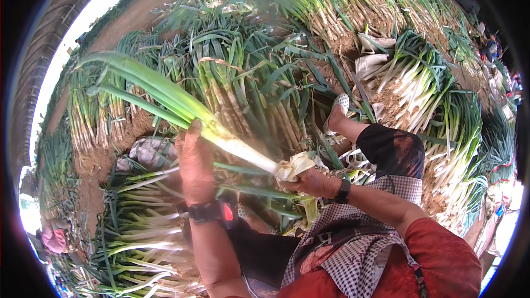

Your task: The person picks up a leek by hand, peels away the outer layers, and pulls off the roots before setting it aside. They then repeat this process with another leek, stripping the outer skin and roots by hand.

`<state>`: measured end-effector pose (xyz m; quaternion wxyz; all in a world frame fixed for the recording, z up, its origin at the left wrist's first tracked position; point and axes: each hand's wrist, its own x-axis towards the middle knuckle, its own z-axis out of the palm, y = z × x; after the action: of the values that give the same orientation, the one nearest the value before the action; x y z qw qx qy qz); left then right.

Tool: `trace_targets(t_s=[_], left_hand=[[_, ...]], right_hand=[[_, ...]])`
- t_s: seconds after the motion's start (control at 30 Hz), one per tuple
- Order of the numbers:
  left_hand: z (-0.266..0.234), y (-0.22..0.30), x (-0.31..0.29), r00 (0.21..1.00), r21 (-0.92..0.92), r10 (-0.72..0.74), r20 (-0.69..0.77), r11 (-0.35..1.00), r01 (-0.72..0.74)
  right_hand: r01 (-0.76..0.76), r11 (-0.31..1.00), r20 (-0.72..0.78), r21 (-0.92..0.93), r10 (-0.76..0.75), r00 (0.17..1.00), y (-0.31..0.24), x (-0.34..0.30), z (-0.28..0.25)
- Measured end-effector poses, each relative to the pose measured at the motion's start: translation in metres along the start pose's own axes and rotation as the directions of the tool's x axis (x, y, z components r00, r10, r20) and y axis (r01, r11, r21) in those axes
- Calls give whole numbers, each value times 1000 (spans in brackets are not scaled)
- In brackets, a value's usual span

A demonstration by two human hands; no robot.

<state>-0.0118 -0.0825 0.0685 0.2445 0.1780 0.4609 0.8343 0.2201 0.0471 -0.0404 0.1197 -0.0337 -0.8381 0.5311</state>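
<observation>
My left hand grips a long green onion at the join of white stalk and green leaves; the leaves run up to the left. My right hand holds the root end of the same stalk, closed on a loose pale outer skin that has come away there. Both wrists wear dark bands. The stalk lies slanted between the two hands, over my lap.
Heaps of green onions with earthy roots cover the ground all around. A cleaned bundle lies at lower left. My bent leg and sandalled foot stretch ahead. A checked apron covers my lap. Other people work at the far right edge.
</observation>
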Motion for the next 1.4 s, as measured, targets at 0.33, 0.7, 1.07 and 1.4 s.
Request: trace_targets(t_s=[0.33,0.7,1.07,1.4], left_hand=[[27,5,-13,999,-32,-6,-45,999,4],[66,-51,-57,983,112,-148,111,984,136],[50,-12,-23,997,143,70,36,987,-75],[28,-6,1,997,-260,-26,68,965,43]], right_hand=[[65,998,-10,3,-65,998,-31,2,1],[69,997,-172,-42,-75,982,-34,29,-6],[122,975,-301,-188,-175,937,-26,31,-22],[-93,985,314,-149,136,940,-16,10,-13]])
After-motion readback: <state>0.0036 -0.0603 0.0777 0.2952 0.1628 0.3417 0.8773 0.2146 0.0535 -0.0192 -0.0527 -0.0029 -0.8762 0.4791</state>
